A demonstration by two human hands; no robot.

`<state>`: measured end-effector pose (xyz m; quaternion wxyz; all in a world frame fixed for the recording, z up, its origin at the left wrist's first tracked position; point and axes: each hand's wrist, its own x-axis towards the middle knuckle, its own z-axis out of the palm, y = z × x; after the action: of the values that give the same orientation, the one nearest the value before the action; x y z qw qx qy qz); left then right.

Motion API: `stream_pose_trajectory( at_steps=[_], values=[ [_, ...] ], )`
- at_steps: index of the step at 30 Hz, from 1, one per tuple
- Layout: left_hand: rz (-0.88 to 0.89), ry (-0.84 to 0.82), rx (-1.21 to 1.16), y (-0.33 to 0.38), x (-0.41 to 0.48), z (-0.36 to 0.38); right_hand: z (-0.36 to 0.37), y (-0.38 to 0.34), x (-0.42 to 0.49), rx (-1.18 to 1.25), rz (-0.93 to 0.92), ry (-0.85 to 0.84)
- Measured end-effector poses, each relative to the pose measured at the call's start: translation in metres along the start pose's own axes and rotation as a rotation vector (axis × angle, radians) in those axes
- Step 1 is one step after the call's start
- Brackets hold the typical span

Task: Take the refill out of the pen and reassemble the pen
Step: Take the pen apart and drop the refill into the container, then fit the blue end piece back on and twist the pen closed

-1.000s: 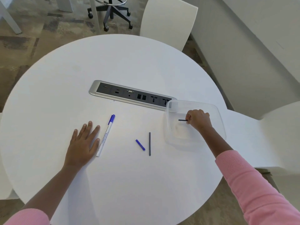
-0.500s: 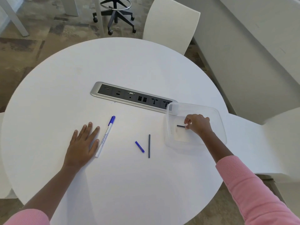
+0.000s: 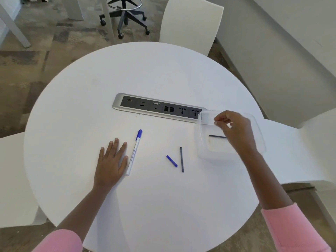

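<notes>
A white pen with a blue cap (image 3: 134, 153) lies on the round white table (image 3: 145, 73), touching the thumb side of my left hand (image 3: 111, 160), which rests flat with fingers spread. A short blue pen piece (image 3: 171, 160) and a dark thin refill (image 3: 181, 159) lie side by side mid-table. A second dark thin refill (image 3: 216, 136) lies on the bottom of a clear plastic container (image 3: 201, 153) at the right. My right hand (image 3: 234, 128) hovers above the container, thumb and forefinger pinched together, with nothing seen between them.
A silver and black socket panel (image 3: 158, 108) is set into the table just behind the work area, its right end touching the container. White chairs stand at the far side (image 3: 190, 24), right (image 3: 300, 151) and left (image 3: 12, 179). An office stool base (image 3: 125, 15) stands beyond.
My right hand let go of the dark refill inside the container and lifted up and away from it. The left hand and pen stayed put.
</notes>
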<state>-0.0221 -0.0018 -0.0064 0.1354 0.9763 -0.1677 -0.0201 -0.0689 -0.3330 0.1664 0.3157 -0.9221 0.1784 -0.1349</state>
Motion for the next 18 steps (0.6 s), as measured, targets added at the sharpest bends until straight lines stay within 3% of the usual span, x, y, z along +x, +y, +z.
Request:
stream_pose_trajectory(
  at_steps=[9, 18],
  values=[
    [0.035, 0.029, 0.013, -0.001, 0.000, -0.003, 0.115, -0.046, -0.045, 0.096, 0.093, -0.267],
    [0.059, 0.005, 0.043, -0.003, 0.001, -0.004, 0.198, -0.084, -0.080, 0.028, 0.231, -0.354]
  ],
)
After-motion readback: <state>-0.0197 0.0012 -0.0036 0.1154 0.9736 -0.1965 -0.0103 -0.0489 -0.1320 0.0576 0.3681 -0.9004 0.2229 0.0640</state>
